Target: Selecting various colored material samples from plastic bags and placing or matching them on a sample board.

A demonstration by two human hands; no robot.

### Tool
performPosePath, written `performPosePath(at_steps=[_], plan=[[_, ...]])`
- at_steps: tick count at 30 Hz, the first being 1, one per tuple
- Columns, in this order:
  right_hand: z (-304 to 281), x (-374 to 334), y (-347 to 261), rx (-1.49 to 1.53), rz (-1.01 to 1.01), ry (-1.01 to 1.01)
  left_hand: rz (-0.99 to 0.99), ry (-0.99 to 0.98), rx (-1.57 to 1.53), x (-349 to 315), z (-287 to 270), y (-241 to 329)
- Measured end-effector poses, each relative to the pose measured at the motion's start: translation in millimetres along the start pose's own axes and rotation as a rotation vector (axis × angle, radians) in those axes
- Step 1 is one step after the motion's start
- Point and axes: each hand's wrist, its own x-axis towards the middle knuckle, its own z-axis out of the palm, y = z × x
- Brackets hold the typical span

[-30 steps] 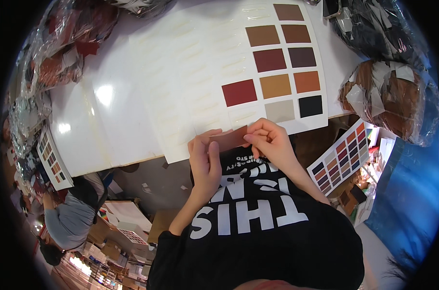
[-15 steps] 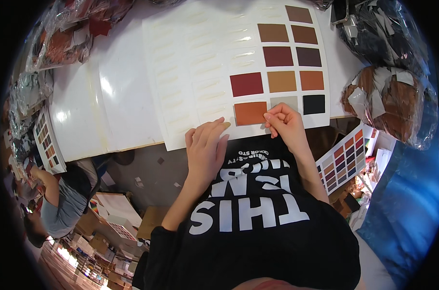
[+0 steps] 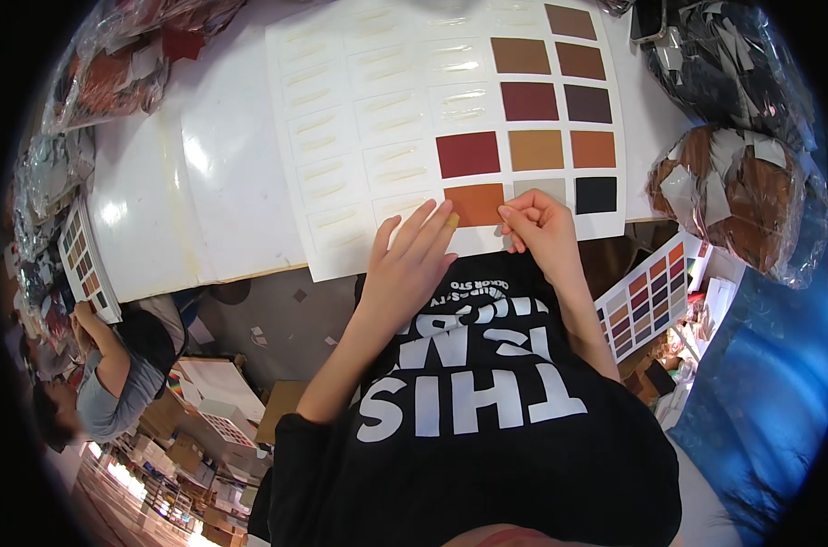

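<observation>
Five left fingers (image 3: 430, 228) slightly spread, right fingers (image 3: 524, 221) pinched, holding orange swatch (image 3: 474, 204) (by its edge)

The orange swatch (image 3: 478, 201) looks matt, the tabletop (image 3: 227, 205) glossy.

Grey swatch (image 3: 540, 185) part-hidden; board (image 3: 355, 118) cropped above

At right, blue sheeting (image 3: 751, 337) below a clear plastic bag of brown scraps (image 3: 747, 205). At upper right, a phone (image 3: 649, 20) beside dark bagged scraps (image 3: 729, 73). At left, a grey-shirted person (image 3: 113, 392) near cardboard boxes (image 3: 282, 406).
</observation>
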Motion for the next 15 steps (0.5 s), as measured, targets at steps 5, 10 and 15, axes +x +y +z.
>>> performPosePath(at_steps=[5,10,15], plan=[[3.4,-0.5,-5.1,0.001,-0.023,0.021,0.034,-0.027,0.018,4.9,3.6,-3.1],[11.8,-2.9,-9.6,-0.13,-0.053,0.087,0.019,-0.065,0.045,5.6,3.0,-0.2],[13.5,-4.9,-10.3,-0.583,-0.255,0.238,0.095,-0.118,0.049,19.1,6.1,6.9]])
